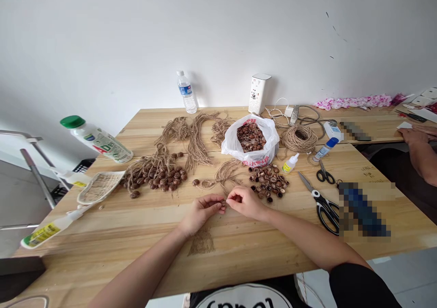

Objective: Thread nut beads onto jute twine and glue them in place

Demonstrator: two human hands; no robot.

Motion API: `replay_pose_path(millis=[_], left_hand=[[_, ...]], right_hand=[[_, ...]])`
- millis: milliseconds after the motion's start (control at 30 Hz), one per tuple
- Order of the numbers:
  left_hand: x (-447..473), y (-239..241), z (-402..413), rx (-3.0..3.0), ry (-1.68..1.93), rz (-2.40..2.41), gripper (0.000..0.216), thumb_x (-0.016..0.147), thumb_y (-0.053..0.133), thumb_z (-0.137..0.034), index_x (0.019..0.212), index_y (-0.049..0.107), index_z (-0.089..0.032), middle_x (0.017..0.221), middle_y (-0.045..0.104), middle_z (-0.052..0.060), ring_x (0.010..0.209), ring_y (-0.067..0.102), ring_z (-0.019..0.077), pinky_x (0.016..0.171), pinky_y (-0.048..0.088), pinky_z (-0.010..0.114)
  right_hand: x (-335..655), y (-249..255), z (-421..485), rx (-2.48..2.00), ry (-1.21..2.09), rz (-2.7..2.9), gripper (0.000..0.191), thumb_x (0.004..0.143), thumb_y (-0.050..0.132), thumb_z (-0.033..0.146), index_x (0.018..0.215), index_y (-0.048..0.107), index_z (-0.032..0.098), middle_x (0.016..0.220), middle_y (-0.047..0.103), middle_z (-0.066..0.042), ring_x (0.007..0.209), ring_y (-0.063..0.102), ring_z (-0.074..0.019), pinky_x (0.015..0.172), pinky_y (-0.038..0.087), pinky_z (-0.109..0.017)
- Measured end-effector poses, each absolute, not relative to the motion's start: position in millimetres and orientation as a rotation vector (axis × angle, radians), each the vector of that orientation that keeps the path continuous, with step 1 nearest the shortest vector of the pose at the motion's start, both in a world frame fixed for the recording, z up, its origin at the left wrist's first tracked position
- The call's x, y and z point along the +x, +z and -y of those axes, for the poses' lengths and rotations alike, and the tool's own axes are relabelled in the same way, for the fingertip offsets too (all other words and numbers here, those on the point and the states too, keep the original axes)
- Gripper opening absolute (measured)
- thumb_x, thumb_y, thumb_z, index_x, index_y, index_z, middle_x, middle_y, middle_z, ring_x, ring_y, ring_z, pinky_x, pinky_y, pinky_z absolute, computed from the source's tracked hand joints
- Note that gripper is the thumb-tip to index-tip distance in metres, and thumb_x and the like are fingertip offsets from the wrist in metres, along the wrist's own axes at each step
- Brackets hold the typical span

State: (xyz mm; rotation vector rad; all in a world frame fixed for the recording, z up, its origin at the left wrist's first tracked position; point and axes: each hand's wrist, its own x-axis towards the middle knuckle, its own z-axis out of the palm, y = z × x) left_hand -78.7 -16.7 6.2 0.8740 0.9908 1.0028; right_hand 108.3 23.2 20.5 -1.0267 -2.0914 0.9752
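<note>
My left hand (pixel 205 211) is closed in a pinch on a small brown piece (pixel 223 202), which looks like nut shell or twine; the fingers hide most of it. Close against it, my right hand (pixel 248 202) also pinches with thumb and forefinger; what lies between those fingertips is too small to make out. Just beyond the hands is a knotted twine strand (pixel 218 180) with one brown nut at its left end. Half nut shells (pixel 268 183) lie loose to the right, some with dark insides. A white plastic bag (pixel 232 139) behind them holds many more shells.
Strung nuts (pixel 157 176) and twine bundles (pixel 201 139) lie left. Right are a twine coil (pixel 300 138), glue bottle (pixel 290 163), blue-capped bottle (pixel 324 149), small scissors (pixel 325 176) and large scissors (pixel 321 203). A woven tray (pixel 99 187) sits left; another person's hand (pixel 414 135) rests far right.
</note>
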Motion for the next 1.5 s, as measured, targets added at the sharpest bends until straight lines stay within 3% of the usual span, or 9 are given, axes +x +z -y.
replay_pose_path(millis=[700, 1133, 1500], left_hand=[[-79, 9, 16, 0.930, 0.976, -1.001, 0.025, 0.065, 0.075, -0.028, 0.085, 0.071, -0.016, 0.076, 0.072, 0.003, 0.069, 0.065, 0.0162, 0.075, 0.052, 0.032], [-81, 8, 16, 0.729, 0.996, -0.918, 0.027, 0.062, 0.077, -0.022, 0.086, 0.071, -0.012, 0.078, 0.073, 0.006, 0.069, 0.066, 0.0168, 0.075, 0.052, 0.033], [-84, 8, 14, 0.674, 0.991, -0.849, 0.025, 0.063, 0.077, -0.019, 0.086, 0.071, -0.011, 0.076, 0.073, 0.007, 0.071, 0.067, 0.0167, 0.072, 0.053, 0.030]], right_hand=[[107, 18, -23, -1.065, 0.972, 2.090, 0.001, 0.073, 0.062, 0.016, 0.072, 0.063, 0.015, 0.070, 0.060, 0.000, 0.063, 0.055, -0.0109, 0.058, 0.043, -0.021], [108, 9, -17, -0.858, 0.675, 2.123, 0.009, 0.082, 0.056, 0.023, 0.078, 0.058, 0.016, 0.076, 0.056, -0.002, 0.049, 0.043, -0.0063, 0.049, 0.036, -0.021], [110, 10, -17, -0.824, 0.551, 2.188, 0.007, 0.082, 0.056, 0.023, 0.080, 0.056, 0.017, 0.076, 0.057, -0.002, 0.049, 0.042, -0.0072, 0.050, 0.038, -0.021]])
